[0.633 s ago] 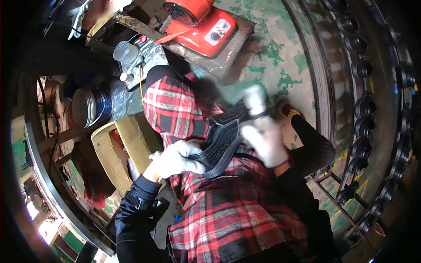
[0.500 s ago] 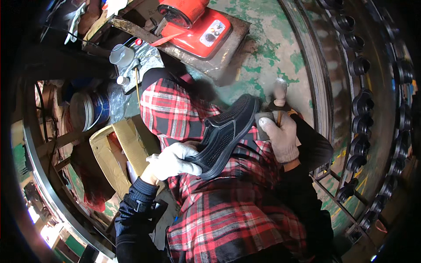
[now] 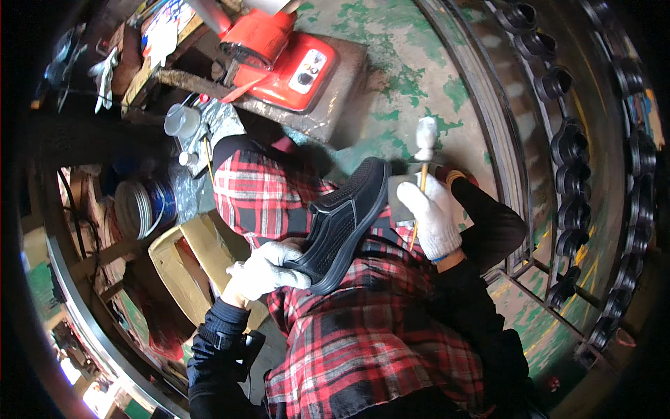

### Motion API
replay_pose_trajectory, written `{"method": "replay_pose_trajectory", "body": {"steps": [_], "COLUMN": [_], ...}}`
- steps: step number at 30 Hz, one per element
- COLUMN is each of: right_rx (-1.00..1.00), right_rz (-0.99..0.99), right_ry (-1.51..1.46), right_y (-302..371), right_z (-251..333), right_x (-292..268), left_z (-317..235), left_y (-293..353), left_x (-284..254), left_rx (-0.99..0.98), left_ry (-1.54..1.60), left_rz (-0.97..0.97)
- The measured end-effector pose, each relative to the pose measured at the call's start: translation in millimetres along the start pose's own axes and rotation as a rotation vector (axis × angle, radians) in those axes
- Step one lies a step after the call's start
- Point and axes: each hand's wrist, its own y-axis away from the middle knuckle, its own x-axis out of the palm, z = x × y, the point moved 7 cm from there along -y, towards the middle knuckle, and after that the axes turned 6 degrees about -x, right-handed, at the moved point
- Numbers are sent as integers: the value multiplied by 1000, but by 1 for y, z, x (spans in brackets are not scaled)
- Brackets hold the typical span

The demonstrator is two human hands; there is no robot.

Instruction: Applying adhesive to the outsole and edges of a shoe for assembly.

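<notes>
Two rows of black shoe-like pieces (image 3: 572,178) run down the right side, and we see red plaid cloth (image 3: 377,335) spread over the wearer's body and lap. Ahead stands a red machine (image 3: 279,91) on a stained slab; to the left we find an open cardboard box (image 3: 216,244) and, beyond it, a bucket (image 3: 144,209) lying tilted. In the middle, above the plaid, we see a black shoe (image 3: 342,223), its toe pointing up and to the right. The gloved left hand (image 3: 265,271) grasps it around the heel. The gloved right hand (image 3: 434,216), near the toe, grips a grey pad (image 3: 403,199) together with a thin stick (image 3: 423,178); whether the pad touches the shoe, we cannot tell. A whitish knob (image 3: 426,136) lines up with the stick's upper end; we cannot tell if they join.
</notes>
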Motion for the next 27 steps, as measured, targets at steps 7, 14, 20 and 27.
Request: {"method": "replay_pose_trajectory", "body": {"steps": [7,14,20,27], "right_rx": [-258,142,186,6], "right_rz": [620,335,343,605], "right_ry": [269,-225,-187,378], "right_y": [22,14,25,20], "right_z": [20,-21,-36,-24], "right_x": [53,6,-12,28], "left_z": [-67,-41,-26,-18], "left_y": [-15,-23,-23,-17], "left_x": [26,26,37,34], "left_rx": [181,-385,-360,-335], "left_ry": [-500,-20,154,209], "left_rz": [118,-95,100,25]}}
